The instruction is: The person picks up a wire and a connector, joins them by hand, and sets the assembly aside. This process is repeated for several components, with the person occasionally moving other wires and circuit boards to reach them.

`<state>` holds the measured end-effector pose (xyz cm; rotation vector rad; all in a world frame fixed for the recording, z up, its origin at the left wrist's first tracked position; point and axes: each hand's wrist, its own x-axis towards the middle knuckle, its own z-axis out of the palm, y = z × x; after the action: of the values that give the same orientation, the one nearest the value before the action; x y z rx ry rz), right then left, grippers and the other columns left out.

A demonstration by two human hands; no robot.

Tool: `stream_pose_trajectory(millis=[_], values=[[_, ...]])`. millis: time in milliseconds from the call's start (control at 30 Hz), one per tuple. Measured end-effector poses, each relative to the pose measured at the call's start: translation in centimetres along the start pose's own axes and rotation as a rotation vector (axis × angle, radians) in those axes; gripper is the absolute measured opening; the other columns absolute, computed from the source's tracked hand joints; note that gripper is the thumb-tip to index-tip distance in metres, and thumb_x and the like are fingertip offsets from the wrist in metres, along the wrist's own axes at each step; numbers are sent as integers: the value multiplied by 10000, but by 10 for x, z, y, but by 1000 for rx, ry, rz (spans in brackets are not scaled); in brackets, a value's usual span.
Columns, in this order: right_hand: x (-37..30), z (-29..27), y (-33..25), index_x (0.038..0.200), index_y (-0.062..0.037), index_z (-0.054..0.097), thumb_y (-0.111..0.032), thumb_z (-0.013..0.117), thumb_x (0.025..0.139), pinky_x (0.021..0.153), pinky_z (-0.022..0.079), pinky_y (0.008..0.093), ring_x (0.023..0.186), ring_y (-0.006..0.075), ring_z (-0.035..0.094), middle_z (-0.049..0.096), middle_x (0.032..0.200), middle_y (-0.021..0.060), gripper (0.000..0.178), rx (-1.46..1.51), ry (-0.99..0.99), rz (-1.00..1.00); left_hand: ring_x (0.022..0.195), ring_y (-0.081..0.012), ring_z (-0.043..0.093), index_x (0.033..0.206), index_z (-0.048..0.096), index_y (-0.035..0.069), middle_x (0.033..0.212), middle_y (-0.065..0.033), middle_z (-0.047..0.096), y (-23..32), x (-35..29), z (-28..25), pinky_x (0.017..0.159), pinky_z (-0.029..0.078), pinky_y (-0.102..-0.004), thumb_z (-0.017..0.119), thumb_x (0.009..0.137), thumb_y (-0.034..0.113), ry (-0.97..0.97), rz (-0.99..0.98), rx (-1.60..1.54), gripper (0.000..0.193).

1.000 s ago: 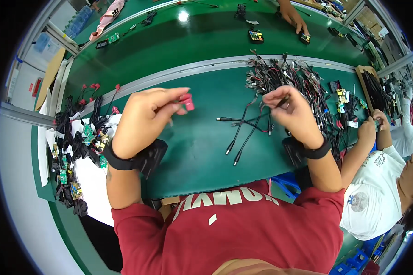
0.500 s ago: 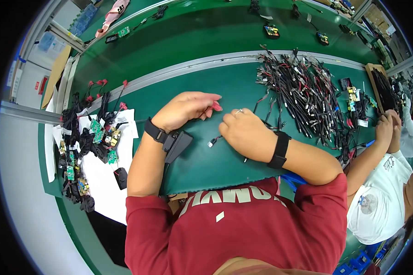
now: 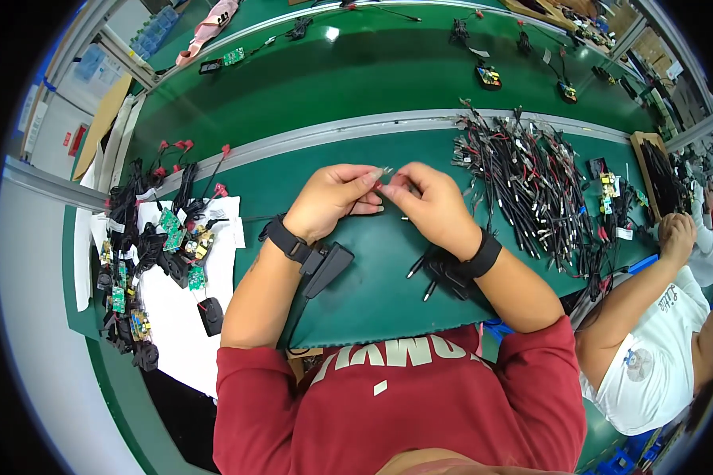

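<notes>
My two hands meet above the middle of the green work surface (image 3: 356,277). My left hand (image 3: 331,198) pinches a thin cable end (image 3: 386,172) with a small pale, clear-looking tip and a bit of red beside it. From the right, my right hand (image 3: 434,206) closes thumb and forefinger on the same spot; the fingers partly hide the piece. Black cables with plug tips (image 3: 428,292) lie or hang just below my right wrist; I cannot tell which. A black strap circles each wrist, and the left one carries a dark wedge-shaped device (image 3: 329,269).
A large heap of black cables (image 3: 523,190) lies to the right. At the left, green circuit boards (image 3: 170,229) with black leads rest on white paper (image 3: 174,317). A metal rail (image 3: 325,131) runs along the back. A co-worker's hand (image 3: 676,237) is at far right.
My right hand has risen and turned, its fingertips now meeting those of my left hand. Black cables with plug tips now show below the right wrist. The whole view has shifted slightly.
</notes>
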<state>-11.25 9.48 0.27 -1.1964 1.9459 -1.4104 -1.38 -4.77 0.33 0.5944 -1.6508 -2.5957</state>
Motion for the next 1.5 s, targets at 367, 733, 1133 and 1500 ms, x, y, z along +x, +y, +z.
stream_pose_trajectory(millis=[367, 733, 1133, 1500], values=[[-1, 3, 6, 821, 24, 511, -59, 567, 766, 520, 398, 193, 598, 59, 480, 545, 717, 27, 115, 177, -11, 2, 677, -116, 575, 984, 539, -53, 805, -93, 599, -3, -1, 9, 664, 486, -214, 560, 807, 134, 176, 57, 235, 258], [-3, -12, 4, 882, 11, 504, -117, 491, 825, 507, 368, 184, 575, 48, 447, 517, 690, 3, 141, 398, -22, 114, 762, -136, 577, 1032, 512, -56, 888, -94, 584, -1, -4, 9, 733, 484, -239, 552, 808, 103, 94, 36, 204, 278], [-13, -12, 1, 614, 0, 508, -149, 452, 823, 475, 341, 258, 508, 98, 416, 463, 538, 40, 262, 34, -55, 13, 683, -61, 459, 1008, 516, -29, 805, -8, 527, -8, -4, 13, 659, 410, -202, 483, 859, 183, -19, -8, -140, 261], [-8, -11, 9, 689, 1, 558, -174, 453, 839, 544, 354, 222, 593, 73, 432, 479, 593, 19, 254, 138, -26, 75, 671, -61, 473, 996, 545, -28, 792, -6, 546, -9, -5, 20, 645, 415, -194, 513, 843, 177, 44, 70, -45, 258]])
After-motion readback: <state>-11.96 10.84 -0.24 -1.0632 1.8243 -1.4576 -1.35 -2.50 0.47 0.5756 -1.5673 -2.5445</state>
